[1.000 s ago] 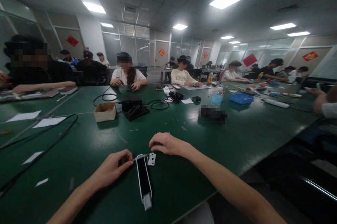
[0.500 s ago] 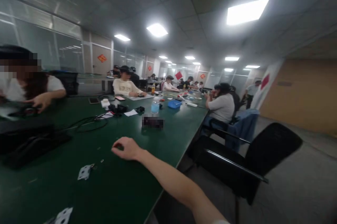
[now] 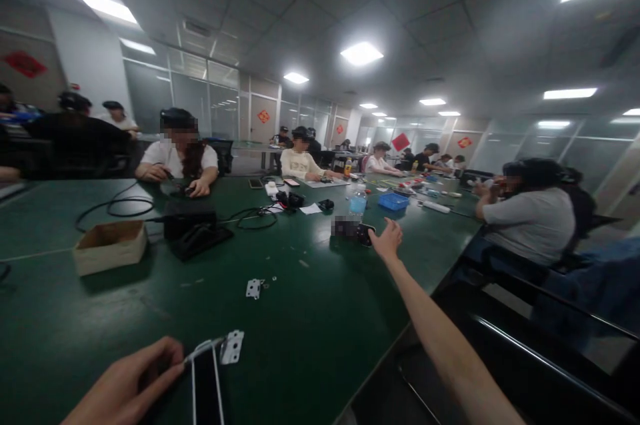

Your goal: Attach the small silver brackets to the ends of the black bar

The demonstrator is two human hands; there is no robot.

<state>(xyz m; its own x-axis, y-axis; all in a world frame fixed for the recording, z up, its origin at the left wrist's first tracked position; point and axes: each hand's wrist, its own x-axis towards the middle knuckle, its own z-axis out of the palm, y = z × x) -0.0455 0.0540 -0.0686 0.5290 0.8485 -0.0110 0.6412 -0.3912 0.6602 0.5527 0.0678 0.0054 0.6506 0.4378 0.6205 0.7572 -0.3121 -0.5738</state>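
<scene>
Basket of blue plastic (image 3: 393, 201) on the green tabletop (image 3: 310, 318), far side, contents too small to tell. Nearer on the left, an open tan cardboard-like box (image 3: 110, 253), its inside too dim to read. Beyond the right hand (image 3: 389, 237), a clear bottle with pale blue liquid (image 3: 358, 202), upright. At lower left, thumb and forefinger of the left hand (image 3: 131, 382) closed together on the end of a thin silver metal rod (image 3: 189, 358), joined to a black bar-shaped part with white edges (image 3: 206, 388) and a white-silver plate with holes (image 3: 233, 348). On the right hand, fingers apart from the thumb, and thumb tip at the edge of a black, partly blurred object (image 3: 366, 234); contact impossible to tell. Between the hands, a loose silver plate with holes (image 3: 253, 289), flat on the tabletop. On a door behind, a red diamond-shaped sign with gold marks (image 3: 263, 116), illegible.
</scene>
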